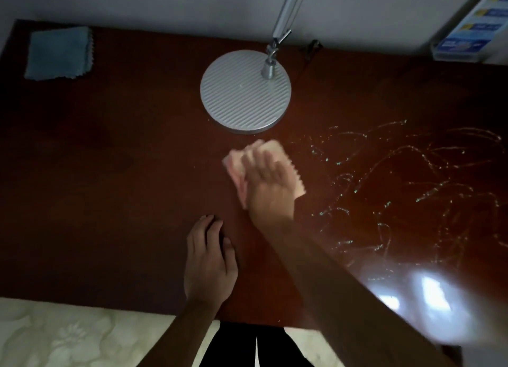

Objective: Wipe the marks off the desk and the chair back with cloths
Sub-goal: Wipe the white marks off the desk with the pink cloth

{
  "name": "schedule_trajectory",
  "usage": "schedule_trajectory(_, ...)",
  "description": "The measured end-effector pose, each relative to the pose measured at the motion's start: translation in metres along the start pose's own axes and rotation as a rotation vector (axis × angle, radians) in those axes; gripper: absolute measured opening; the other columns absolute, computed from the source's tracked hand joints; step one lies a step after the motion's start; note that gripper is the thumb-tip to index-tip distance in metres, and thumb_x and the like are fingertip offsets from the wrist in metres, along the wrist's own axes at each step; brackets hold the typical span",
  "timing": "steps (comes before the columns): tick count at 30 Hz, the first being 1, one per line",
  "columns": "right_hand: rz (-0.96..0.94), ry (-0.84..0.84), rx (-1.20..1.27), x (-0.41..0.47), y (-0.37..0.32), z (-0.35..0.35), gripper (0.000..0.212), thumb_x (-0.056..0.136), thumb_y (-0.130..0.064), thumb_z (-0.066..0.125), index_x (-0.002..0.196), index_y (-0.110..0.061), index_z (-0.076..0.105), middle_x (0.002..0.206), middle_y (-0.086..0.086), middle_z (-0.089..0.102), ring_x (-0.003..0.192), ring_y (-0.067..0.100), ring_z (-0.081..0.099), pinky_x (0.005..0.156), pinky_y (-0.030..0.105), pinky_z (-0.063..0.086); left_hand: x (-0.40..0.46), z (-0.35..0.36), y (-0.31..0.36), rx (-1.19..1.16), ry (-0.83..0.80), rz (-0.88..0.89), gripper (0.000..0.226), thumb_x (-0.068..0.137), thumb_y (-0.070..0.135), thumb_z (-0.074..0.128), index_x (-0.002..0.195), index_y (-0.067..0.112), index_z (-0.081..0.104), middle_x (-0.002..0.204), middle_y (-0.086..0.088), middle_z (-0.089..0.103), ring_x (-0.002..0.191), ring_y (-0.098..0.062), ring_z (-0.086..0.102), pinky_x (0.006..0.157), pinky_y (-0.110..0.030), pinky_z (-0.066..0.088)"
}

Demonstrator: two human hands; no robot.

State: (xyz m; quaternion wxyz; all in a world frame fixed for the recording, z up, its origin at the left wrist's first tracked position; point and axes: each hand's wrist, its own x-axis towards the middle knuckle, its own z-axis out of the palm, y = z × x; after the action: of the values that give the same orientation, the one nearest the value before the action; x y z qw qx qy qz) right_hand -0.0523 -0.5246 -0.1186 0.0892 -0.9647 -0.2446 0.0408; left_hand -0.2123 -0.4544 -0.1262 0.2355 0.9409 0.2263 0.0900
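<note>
Dark-red desk (pixel 123 160) is carrying pale marks (pixel 412 179) toward its right edge, and I am pressing my right hand (pixel 270 185), fingers flat and together, on the soft, limp pink cloth (pixel 264 171) mid-desk, left hand (pixel 209 259) resting loosely spread.

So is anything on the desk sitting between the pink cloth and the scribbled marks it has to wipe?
Nothing visible. The right hand presses the pink cloth at the left edge of the marks, and bare desk lies between them. The lamp base sits behind the cloth, off that path.
</note>
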Motion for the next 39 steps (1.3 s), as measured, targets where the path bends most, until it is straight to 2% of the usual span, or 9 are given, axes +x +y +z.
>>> schedule_trajectory(5,0.118,-0.013,0.03,-0.003,0.002,0.001,0.052,0.101,-0.039,0.025,0.143,-0.019,0.048,0.154,0.008,0.037,0.145,0.031,0.029,0.118,0.049,0.024,0.006,-0.004,0.004,-0.067,0.024,-0.037,0.032,0.088,0.015,0.049,0.115,0.003,0.063,0.125,-0.014,0.054,0.115,-0.03,0.049,0.102,-0.042,0.039)
schedule_trajectory(10,-0.14,-0.065,-0.008,-0.005,-0.024,0.01,0.047,0.1,-0.034,0.033,0.144,-0.025,0.045,0.158,0.007,0.03,0.146,0.035,0.021,0.119,0.052,0.02,0.038,0.0,0.016,-0.144,0.023,-0.012,0.037,0.082,0.015,0.05,0.115,0.004,0.06,0.126,-0.012,0.054,0.117,-0.027,0.047,0.099,-0.05,0.046)
schedule_trajectory(13,0.008,0.042,-0.001,0.014,0.019,0.001,0.047,0.098,-0.037,0.033,0.141,-0.025,0.05,0.153,0.005,0.04,0.143,0.032,0.032,0.116,0.05,0.025,0.056,0.011,0.029,-0.134,0.017,0.052,0.034,0.083,0.011,0.049,0.114,0.004,0.062,0.126,-0.014,0.056,0.119,-0.031,0.051,0.104,-0.047,0.043)
schedule_trajectory(16,0.171,-0.005,-0.007,0.015,0.062,-0.011,0.05,0.101,-0.041,0.025,0.146,-0.028,0.043,0.158,0.003,0.03,0.147,0.029,0.023,0.118,0.047,0.021,0.055,0.018,0.031,-0.078,0.001,0.086,0.031,0.088,0.008,0.048,0.113,0.001,0.064,0.125,-0.016,0.057,0.121,-0.033,0.053,0.105,-0.047,0.043)
schedule_trajectory(20,0.151,-0.102,0.015,0.012,0.024,-0.012,0.064,0.095,-0.038,0.006,0.153,-0.025,0.03,0.162,0.008,0.017,0.149,0.035,0.011,0.119,0.051,0.011,0.05,0.014,0.03,-0.045,-0.035,0.09,0.034,0.087,0.012,0.044,0.113,0.001,0.063,0.125,-0.017,0.057,0.122,-0.034,0.052,0.106,-0.047,0.042)
schedule_trajectory(25,-0.071,-0.083,0.003,0.015,0.011,-0.002,0.051,0.1,-0.034,0.039,0.149,-0.023,0.035,0.16,0.004,0.023,0.148,0.031,0.02,0.118,0.048,0.022,0.058,0.013,0.029,-0.073,-0.024,0.072,0.03,0.088,0.014,0.049,0.112,0.001,0.062,0.125,-0.016,0.056,0.121,-0.031,0.049,0.104,-0.048,0.043)
schedule_trajectory(32,0.311,-0.123,-0.042,0.015,0.1,-0.029,0.051,0.104,-0.035,0.016,0.155,-0.027,0.018,0.163,0.005,0.014,0.149,0.031,0.011,0.119,0.047,0.018,0.057,0.017,0.034,-0.069,0.043,0.081,0.025,0.085,0.009,0.05,0.105,0.003,0.066,0.12,-0.014,0.057,0.119,-0.029,0.049,0.103,-0.042,0.039)
schedule_trajectory(36,0.041,-0.225,-0.025,0.019,0.058,-0.023,0.064,0.098,-0.032,0.033,0.156,-0.026,0.007,0.164,0.01,0.0,0.149,0.038,-0.001,0.118,0.052,0.012,0.064,0.02,0.059,-0.1,0.032,0.052,0.027,0.079,0.008,0.052,0.102,0.008,0.066,0.115,-0.012,0.059,0.117,-0.03,0.052,0.101,-0.043,0.035)
schedule_trajectory(39,-0.009,-0.171,0.028,0.019,0.057,-0.022,0.06,0.099,-0.034,0.039,0.154,-0.022,0.02,0.164,0.005,0.005,0.15,0.033,0.001,0.121,0.049,0.011,0.072,0.024,0.08,-0.109,0.04,0.016,0.029,0.079,0.014,0.049,0.102,0.01,0.067,0.117,-0.01,0.059,0.117,-0.029,0.052,0.101,-0.043,0.034)
